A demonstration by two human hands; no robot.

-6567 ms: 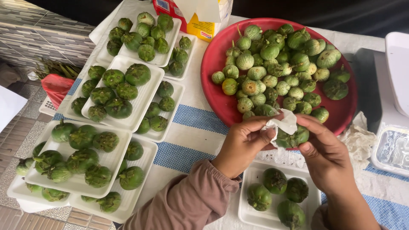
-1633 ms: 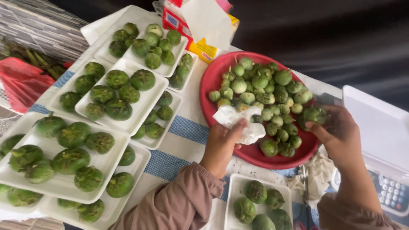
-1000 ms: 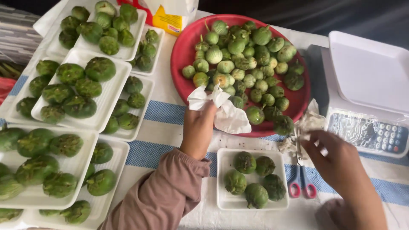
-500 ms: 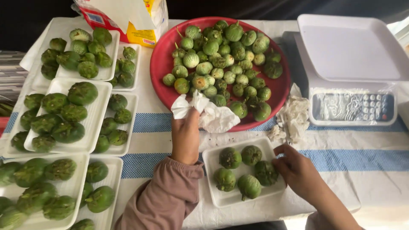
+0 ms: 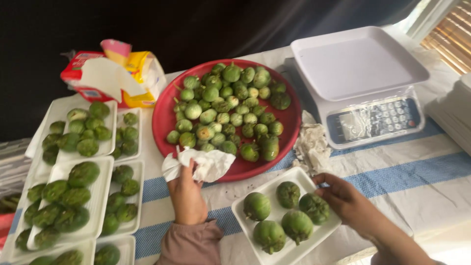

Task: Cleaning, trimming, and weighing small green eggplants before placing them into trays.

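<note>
Since half a second ago the right hand (image 5: 349,203) has slid up along the small white foam tray (image 5: 286,215), and the view has swung right, so the whole scale now shows. That right hand rests at the tray's right corner, fingers loosely curled and touching the rim beside the nearest fruit; it grips nothing that I can see. The tray lies on the striped tabletop (image 5: 417,181) just below the red platter (image 5: 164,115) and carries 5 round green fruits (image 5: 257,205), dull-skinned, some with short stems. The left hand (image 5: 187,193) is closed on a crumpled white tissue (image 5: 206,163), which lies over the platter's near rim. The platter is heaped with smaller green fruits. A wad of used paper (image 5: 311,147) sits between platter and white weighing scale (image 5: 360,83). Filled white trays (image 5: 81,196) crowd the left side, with a torn tissue pack (image 5: 115,73) behind them.
</note>
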